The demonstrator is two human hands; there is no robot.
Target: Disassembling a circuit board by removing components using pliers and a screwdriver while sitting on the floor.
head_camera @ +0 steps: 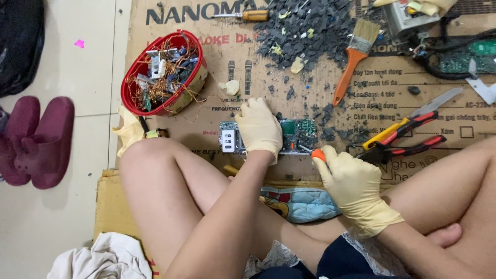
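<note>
Gloved hands [356, 186] crowd circuit board [289, 135] near pliers [408, 139].

head cam | looks steeply down | close over lap and cardboard mat [217, 155] | single view

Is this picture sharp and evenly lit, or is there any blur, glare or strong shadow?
Head view: soft, even light with only faint shadows under the red bowl and paintbrush; no strong glare, only a dull sheen on the floor tiles. The left hand on the circuit board is fairly sharp; the right hand looks slightly soft. Edges bend a little.
</note>
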